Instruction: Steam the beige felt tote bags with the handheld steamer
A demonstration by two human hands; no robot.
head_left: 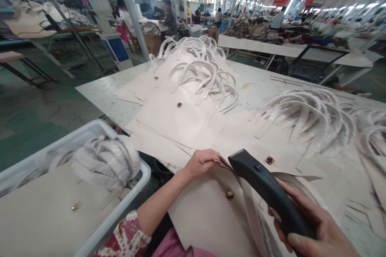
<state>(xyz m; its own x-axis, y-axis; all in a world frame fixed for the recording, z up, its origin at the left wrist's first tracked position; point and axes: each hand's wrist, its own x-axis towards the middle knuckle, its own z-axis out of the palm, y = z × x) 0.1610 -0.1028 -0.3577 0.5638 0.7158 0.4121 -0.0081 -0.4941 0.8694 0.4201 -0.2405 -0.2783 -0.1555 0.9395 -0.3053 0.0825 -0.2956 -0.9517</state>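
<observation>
Pinches the beige panel [200, 209] by its top edge in the left hand [205, 162], probably for steadiness, at the near side of the table [102, 92]; wraps the right hand [327, 225] round a black tool [259, 182], aimed beside that edge. Has strapped panels [167, 122] spread beyond, perhaps for easy reach.

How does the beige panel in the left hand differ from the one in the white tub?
The held panel is pinched at its edge by the left hand; the tub panel is touched by neither hand. The held panel's fitting looks dark with gold edging; the tub panel's fitting looks plain gold. Both panels are beige.
</observation>
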